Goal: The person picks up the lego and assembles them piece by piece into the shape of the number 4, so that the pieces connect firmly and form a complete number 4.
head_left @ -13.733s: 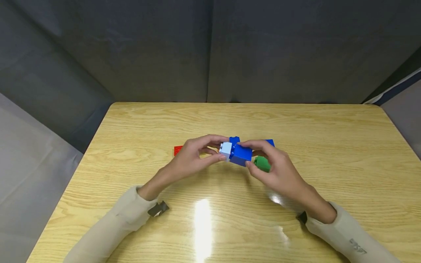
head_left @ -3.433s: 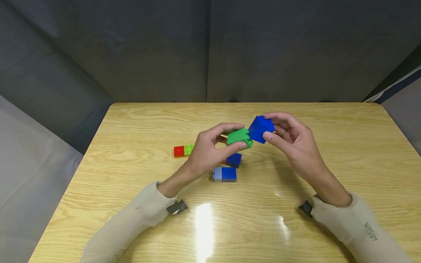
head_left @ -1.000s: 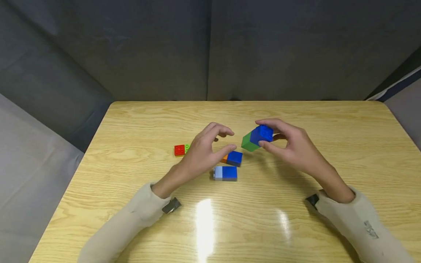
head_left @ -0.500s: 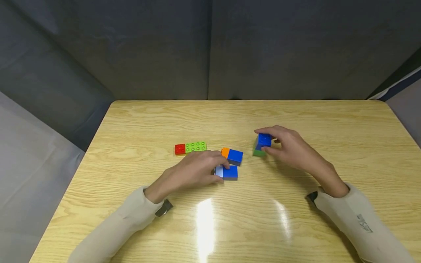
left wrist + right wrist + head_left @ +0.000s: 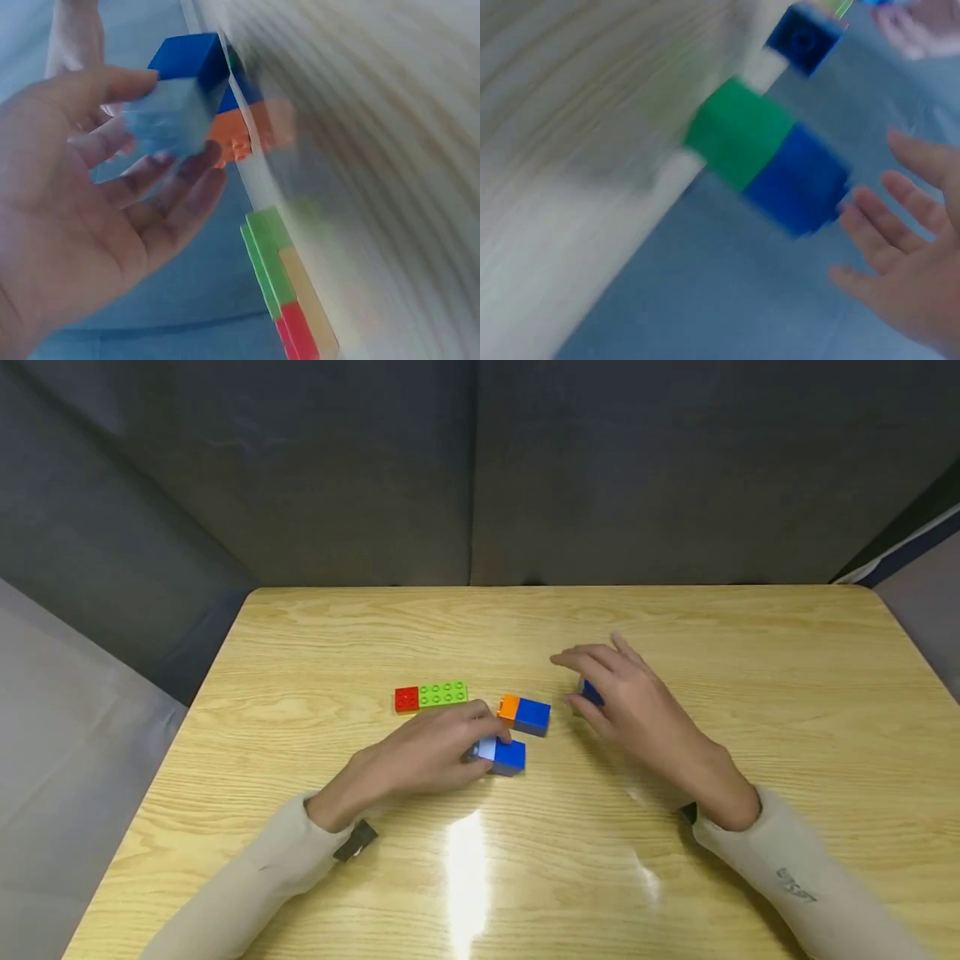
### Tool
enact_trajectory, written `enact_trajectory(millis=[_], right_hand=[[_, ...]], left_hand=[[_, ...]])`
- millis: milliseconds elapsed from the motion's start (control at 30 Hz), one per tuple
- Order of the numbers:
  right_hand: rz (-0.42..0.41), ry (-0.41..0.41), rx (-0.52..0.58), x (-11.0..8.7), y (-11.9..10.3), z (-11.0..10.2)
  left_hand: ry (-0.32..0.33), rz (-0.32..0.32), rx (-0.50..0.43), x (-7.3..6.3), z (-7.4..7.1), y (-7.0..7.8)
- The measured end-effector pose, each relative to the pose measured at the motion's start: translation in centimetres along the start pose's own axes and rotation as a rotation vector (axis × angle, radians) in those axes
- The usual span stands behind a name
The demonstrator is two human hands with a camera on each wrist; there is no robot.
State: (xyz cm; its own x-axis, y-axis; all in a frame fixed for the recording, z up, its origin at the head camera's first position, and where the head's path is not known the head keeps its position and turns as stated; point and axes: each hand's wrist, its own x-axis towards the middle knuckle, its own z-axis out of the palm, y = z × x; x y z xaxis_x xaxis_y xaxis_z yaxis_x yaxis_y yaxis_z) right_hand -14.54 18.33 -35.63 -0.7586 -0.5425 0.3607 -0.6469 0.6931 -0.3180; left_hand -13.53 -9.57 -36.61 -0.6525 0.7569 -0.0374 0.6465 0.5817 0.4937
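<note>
My left hand [image 5: 420,750] pinches a joined pair of toy building bricks, the light blue one [image 5: 174,112] against the blue one [image 5: 512,757]. Thumb and fingertips grip the light blue end in the left wrist view. Fingers spread, my right hand [image 5: 637,714] hovers by a stack of a green brick [image 5: 739,133] under a blue brick [image 5: 799,180]. That stack stands upright on the table, mostly hidden behind the right hand in the head view. Between the hands lies a joined orange and blue brick pair [image 5: 532,717].
A flat lime green brick [image 5: 444,694] with a red brick [image 5: 406,698] at its left end lies beyond the left hand, over something yellowish. The wooden table [image 5: 360,635] ends at a dark curtain [image 5: 337,477] at the back.
The green and blue bricks were joined, then stood on the table; my right hand has released them. My left hand has let go of the green brick and taken the light blue and blue pair.
</note>
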Motion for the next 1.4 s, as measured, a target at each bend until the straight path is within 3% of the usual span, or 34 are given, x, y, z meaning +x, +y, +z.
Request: enact_trajectory(millis=[100, 267, 500, 667, 767, 900, 1067, 1400], right_hand=[[-0.058, 0.002, -0.035, 0.2, -1.6, 0.9], [-0.057, -0.132, -0.088, 0.8, -3.2, 2.8], [-0.029, -0.216, -0.136, 1.4, -4.0, 5.0], [-0.019, -0.215, -0.124, 1.7, -3.8, 5.8], [0.032, -0.197, -0.036, 2.0, -3.8, 5.8], [0.145, -0.189, 0.188, 3.0, -3.9, 5.5], [0.178, -0.188, 0.383, 4.4, -3.5, 5.6], [0.171, -0.178, 0.464, 6.6, -3.5, 7.1]], left_hand=[[0.018, -0.032, -0.104, -0.8, -0.5, -0.4], [0.119, -0.049, -0.193, -2.2, -1.7, -1.9], [0.327, -0.022, -0.206, -4.8, -3.4, -5.1], [0.393, -0.115, -0.224, -5.7, -3.8, -7.1], [0.412, -0.213, -0.264, -6.0, -3.7, -8.2], [0.414, -0.295, -0.322, -6.2, -3.5, -9.1], [0.414, -0.323, -0.356, -6.2, -3.4, -9.7], [0.372, -0.328, -0.370, -5.9, -2.9, -10.0]])
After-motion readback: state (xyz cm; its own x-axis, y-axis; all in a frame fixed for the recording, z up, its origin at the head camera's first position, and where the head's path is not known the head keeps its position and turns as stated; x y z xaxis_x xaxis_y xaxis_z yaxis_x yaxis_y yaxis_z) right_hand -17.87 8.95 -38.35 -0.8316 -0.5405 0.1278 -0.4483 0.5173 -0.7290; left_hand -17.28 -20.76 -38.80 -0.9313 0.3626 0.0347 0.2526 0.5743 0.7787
